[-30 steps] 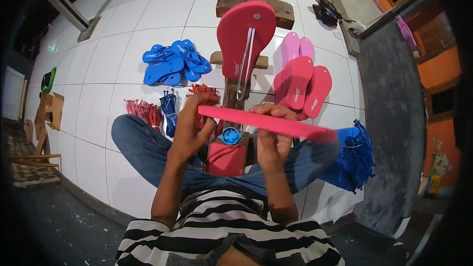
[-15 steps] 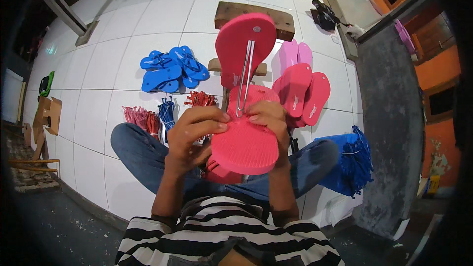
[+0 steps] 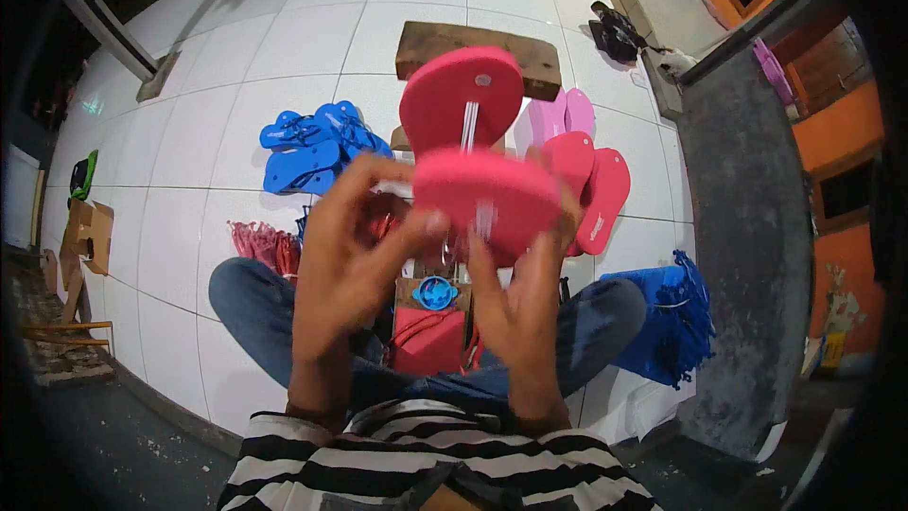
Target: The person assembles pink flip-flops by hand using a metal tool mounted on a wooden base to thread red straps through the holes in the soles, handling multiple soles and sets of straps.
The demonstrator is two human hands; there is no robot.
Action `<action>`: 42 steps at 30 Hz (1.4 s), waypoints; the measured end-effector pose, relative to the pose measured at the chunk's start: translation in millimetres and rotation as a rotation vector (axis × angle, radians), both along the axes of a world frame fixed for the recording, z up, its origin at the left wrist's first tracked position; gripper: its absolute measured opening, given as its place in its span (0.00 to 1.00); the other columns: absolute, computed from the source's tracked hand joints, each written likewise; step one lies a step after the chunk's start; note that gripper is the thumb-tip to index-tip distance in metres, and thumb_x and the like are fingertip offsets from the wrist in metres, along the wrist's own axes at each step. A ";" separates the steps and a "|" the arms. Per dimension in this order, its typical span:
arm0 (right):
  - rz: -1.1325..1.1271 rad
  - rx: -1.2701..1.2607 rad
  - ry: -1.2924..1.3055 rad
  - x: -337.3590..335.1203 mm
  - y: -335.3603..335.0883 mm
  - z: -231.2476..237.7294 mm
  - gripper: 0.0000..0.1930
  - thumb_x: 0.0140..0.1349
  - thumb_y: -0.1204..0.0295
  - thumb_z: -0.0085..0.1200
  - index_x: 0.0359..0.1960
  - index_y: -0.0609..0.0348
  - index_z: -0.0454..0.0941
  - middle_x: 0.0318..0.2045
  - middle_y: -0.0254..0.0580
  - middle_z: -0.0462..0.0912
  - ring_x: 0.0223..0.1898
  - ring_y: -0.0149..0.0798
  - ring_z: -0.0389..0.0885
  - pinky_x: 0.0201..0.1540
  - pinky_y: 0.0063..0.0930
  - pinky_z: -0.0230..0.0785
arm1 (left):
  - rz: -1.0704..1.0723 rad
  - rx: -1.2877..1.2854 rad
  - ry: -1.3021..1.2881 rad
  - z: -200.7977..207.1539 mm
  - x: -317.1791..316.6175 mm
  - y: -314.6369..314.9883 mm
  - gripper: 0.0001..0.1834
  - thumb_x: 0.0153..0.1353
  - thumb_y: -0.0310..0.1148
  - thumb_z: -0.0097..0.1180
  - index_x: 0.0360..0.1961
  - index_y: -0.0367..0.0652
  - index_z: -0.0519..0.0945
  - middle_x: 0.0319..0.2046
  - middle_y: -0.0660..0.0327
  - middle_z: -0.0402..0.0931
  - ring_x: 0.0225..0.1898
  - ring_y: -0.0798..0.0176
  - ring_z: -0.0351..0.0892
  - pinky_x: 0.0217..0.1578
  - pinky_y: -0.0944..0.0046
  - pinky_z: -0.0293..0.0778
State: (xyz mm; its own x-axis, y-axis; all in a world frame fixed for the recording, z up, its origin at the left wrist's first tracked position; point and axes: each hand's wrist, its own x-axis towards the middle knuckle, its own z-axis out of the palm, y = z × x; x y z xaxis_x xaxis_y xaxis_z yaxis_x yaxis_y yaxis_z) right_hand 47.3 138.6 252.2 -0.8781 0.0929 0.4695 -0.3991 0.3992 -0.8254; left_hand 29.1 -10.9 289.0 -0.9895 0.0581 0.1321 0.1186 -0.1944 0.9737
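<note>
Before me, my left hand (image 3: 355, 246) and my right hand (image 3: 525, 308) hold a pink flip-flop sole (image 3: 487, 185) from its two sides. The sole is tilted, with its smooth face toward me; motion blurs it. Both thumbs are low on the sole, and something clear or shiny near them is too blurred to name. Just beyond it, a second pink sole (image 3: 461, 99) leans up against a wooden block (image 3: 530, 61). A thin two-pronged metal rod (image 3: 469, 121) shows between the two soles; its near end is hidden.
Blue flip-flops (image 3: 317, 151) lie at left, bundled pink and red straps (image 3: 265, 244) nearer. Pink soles (image 3: 605, 194) stand at right. A small blue bowl (image 3: 435, 293) sits below my hands, above a pink piece (image 3: 430, 345) with red straps. Blue straps (image 3: 676, 322) lie beside my right knee.
The held sole has tipped from its ribbed face to its smooth face and moved farther from me. Both hands turned with it, uncovering the blue bowl.
</note>
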 end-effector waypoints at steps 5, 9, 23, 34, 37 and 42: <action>-0.444 0.168 0.026 -77.3 -5.1 -9.1 0.43 0.56 0.72 0.63 0.69 0.60 0.46 0.62 0.62 0.54 0.63 0.51 0.59 0.65 0.46 0.50 | 0.384 -0.382 0.192 -31.2 -82.3 11.6 0.15 0.54 0.34 0.68 0.30 0.38 0.73 0.25 0.63 0.73 0.27 0.74 0.70 0.31 0.71 0.70; -0.426 0.102 0.014 -60.2 28.6 -30.2 0.44 0.56 0.67 0.64 0.68 0.60 0.46 0.61 0.63 0.55 0.61 0.53 0.60 0.64 0.44 0.52 | 0.382 -0.238 0.135 -50.2 -64.8 10.0 0.14 0.58 0.38 0.64 0.31 0.39 0.73 0.25 0.64 0.73 0.29 0.73 0.70 0.30 0.70 0.67; 0.100 -0.129 -0.518 62.8 20.9 -160.0 0.10 0.66 0.73 0.52 0.46 0.63 0.72 0.32 0.39 0.80 0.35 0.26 0.77 0.39 0.22 0.71 | -0.069 -0.241 -0.304 -195.5 58.7 13.3 0.14 0.63 0.35 0.58 0.42 0.34 0.79 0.34 0.58 0.79 0.36 0.70 0.77 0.34 0.71 0.73; 0.092 -0.502 -0.683 68.5 37.8 -144.0 0.11 0.68 0.70 0.50 0.43 0.66 0.77 0.30 0.39 0.81 0.25 0.28 0.78 0.29 0.21 0.71 | 0.266 -0.333 -0.230 -170.8 58.1 -53.8 0.08 0.58 0.25 0.62 0.38 0.35 0.83 0.30 0.58 0.81 0.31 0.68 0.79 0.35 0.68 0.74; 0.015 -0.305 -0.621 56.5 74.9 -127.7 0.10 0.67 0.71 0.50 0.42 0.66 0.78 0.33 0.38 0.81 0.29 0.28 0.78 0.32 0.19 0.70 | 0.436 -0.479 0.003 -146.8 33.6 -72.5 0.06 0.54 0.23 0.64 0.33 0.35 0.82 0.33 0.57 0.82 0.31 0.67 0.79 0.38 0.65 0.75; 0.033 0.307 -0.156 30.9 77.2 -62.8 0.11 0.64 0.72 0.53 0.45 0.64 0.79 0.39 0.46 0.80 0.43 0.38 0.79 0.46 0.31 0.68 | 0.262 -0.050 0.298 -105.7 10.6 -32.8 0.06 0.52 0.20 0.63 0.32 0.35 0.80 0.35 0.55 0.81 0.35 0.64 0.81 0.41 0.64 0.76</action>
